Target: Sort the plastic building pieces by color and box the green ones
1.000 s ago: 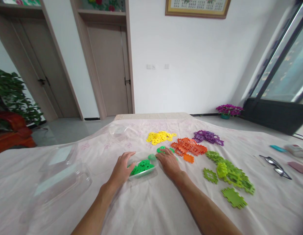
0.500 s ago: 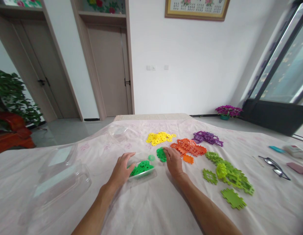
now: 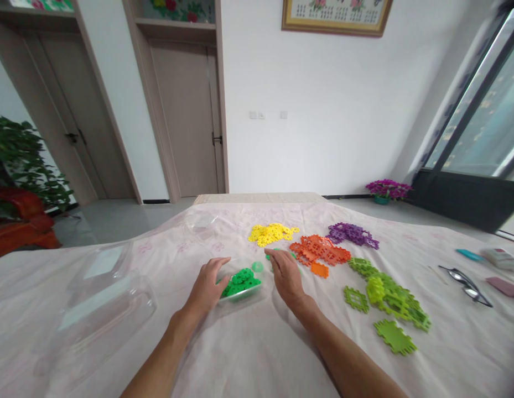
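A small clear tray (image 3: 240, 297) holds a heap of dark green puzzle pieces (image 3: 240, 281) on the pale tablecloth. My left hand (image 3: 207, 287) rests against the tray's left side, fingers curved round its edge. My right hand (image 3: 285, 275) lies palm down just right of the tray, fingers stretched over a few loose dark green pieces (image 3: 273, 255). A round green piece (image 3: 257, 267) sits between the two hands.
Piles of yellow pieces (image 3: 271, 232), orange pieces (image 3: 321, 250), purple pieces (image 3: 351, 233) and lime green pieces (image 3: 389, 298) lie to the right. A clear plastic box (image 3: 99, 309) sits at left. Glasses (image 3: 466, 282) and small items lie at far right.
My right hand has slid left toward the tray, covering the loose green pieces it had reached for. The left hand has stayed at the tray.
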The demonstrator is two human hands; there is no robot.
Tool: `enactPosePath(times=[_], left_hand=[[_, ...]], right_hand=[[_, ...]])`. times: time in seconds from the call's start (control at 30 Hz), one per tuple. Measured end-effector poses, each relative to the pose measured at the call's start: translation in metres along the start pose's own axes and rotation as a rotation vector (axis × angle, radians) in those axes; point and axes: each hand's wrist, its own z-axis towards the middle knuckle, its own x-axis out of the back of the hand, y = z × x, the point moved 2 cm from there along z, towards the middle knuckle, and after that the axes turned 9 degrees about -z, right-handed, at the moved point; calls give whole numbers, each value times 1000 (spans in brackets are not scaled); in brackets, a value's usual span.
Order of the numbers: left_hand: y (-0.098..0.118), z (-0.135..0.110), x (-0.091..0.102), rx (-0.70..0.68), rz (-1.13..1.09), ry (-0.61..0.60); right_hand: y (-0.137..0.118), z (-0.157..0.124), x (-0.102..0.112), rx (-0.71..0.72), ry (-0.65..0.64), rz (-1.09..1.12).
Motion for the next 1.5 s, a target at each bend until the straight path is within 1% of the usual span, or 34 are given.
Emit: enactPosePath(times=[0.1, 0.2, 0.27, 0.33, 0.4, 0.47, 0.57, 0.73, 0.87, 0.93, 1.03, 1.13, 1.2, 1.27, 1.37, 1.43, 1.5], left_hand=[[2, 0, 1, 5, 5, 1], [4, -1, 2, 9, 10, 7], [4, -1, 2, 10, 12, 4], [5, -2, 2, 10, 12, -3], [5, -2, 2, 9, 10, -4], [5, -1, 2, 10, 12, -1], [5, -1, 3, 10, 17, 2], [1, -1, 2, 9, 8, -5], [-3, -1, 0, -12, -3, -1], [-4, -1, 0, -18, -1, 1], [-2, -1, 0, -11, -4, 1], [0, -1, 1, 2, -15, 5], [-1, -1, 0, 0, -18, 8], [-2, -1, 0, -6, -14, 8], [-3, -2, 0, -9, -7, 4], [-2, -2, 0, -5, -9, 4], [-2, -1, 0, -5, -11, 6]], right_hand=[[11, -5, -7, 7, -134, -189], [14, -11, -16, 88, -297, -327], [12, -14, -20, 150, -379, -360], [8, -14, -21, 203, -433, -361], [5, -13, -20, 228, -468, -349], [2, -10, -18, 223, -485, -339], [0, -6, -16, 200, -464, -344], [-1, -5, -16, 201, -406, -389], [10, -6, -15, 95, -344, -420], [18, -7, -13, 31, -272, -405], [27, -7, -6, -30, -100, -353], [26, -8, 2, -39, 50, -229], [19, -11, 5, -14, 105, -126], [8, -14, 6, 46, 110, -45], [-4, -16, 7, 139, 61, -4], [-1, -15, 9, 147, 43, -13], [13, -11, 12, 100, 36, -37]])
